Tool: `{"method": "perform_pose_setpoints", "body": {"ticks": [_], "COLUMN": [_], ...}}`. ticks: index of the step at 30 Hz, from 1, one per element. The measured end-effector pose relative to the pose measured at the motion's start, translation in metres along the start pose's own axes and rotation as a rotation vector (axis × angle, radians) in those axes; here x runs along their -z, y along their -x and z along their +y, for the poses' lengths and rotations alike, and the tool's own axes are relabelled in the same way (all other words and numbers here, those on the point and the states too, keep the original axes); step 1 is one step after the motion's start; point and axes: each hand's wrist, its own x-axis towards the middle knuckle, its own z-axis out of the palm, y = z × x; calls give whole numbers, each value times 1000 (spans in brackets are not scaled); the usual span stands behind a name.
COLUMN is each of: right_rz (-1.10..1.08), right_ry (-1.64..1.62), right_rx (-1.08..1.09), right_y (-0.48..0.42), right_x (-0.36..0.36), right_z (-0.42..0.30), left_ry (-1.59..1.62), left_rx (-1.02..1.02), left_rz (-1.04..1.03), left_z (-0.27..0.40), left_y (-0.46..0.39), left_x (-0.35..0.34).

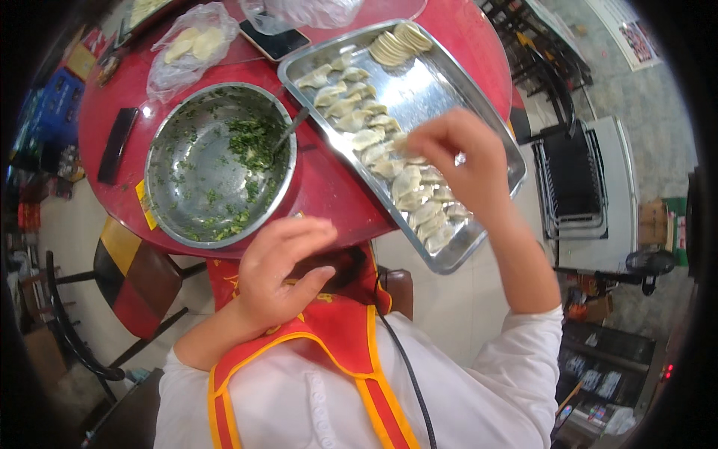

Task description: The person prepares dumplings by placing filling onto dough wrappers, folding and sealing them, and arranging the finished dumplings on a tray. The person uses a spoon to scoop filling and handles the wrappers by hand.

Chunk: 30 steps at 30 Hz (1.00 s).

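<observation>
My right hand (463, 157) is over the metal tray (488, 101), its fingertips at a dumpling in the rows of folded dumplings (364, 138); blur hides whether they grip it. Round dough wrappers (400, 44) lie overlapped at the tray's far end. My left hand (286, 261) is raised near the table's edge with fingers apart, holding nothing. Beyond it stands a steel bowl (196, 174) with chopped green filling (251, 143) along its right side. A metal utensil's handle (294, 126) leans on the bowl's rim.
On the red round table (331, 185) lie a phone (275, 40), a plastic bag with dough pieces (193, 45) and a dark oblong object (118, 146). The tray's near corner juts past the table's edge. A chair (137, 275) stands at the left.
</observation>
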Motion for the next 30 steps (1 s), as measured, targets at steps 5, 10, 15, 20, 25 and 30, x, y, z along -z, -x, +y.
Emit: {"method": "perform_pose_setpoints", "body": {"ticks": [5,10,15,20,25,30], "right_rz": [-21,-115,-293,-393,-404,-136], "right_ry": [55,289,467,559,578,386], "right_rx": [-122,-38,211,314,286,291], "right_y": [-96,-149,-178,-192,-188,-200], "right_x": [-15,-44,-44,-59,-55,-63], "right_z": [91,136,157,147,147,61], "left_ry": [43,7,-19,-24,42,208], "left_rx": [72,132,243,246,214,316], "left_rz": [-164,-136,-56,0,40,-93], "left_z": [-10,-12,-13,-15,-23,-28], "left_y": [20,44,63,72,74,90], "left_x": [11,38,57,63,64,73]}}
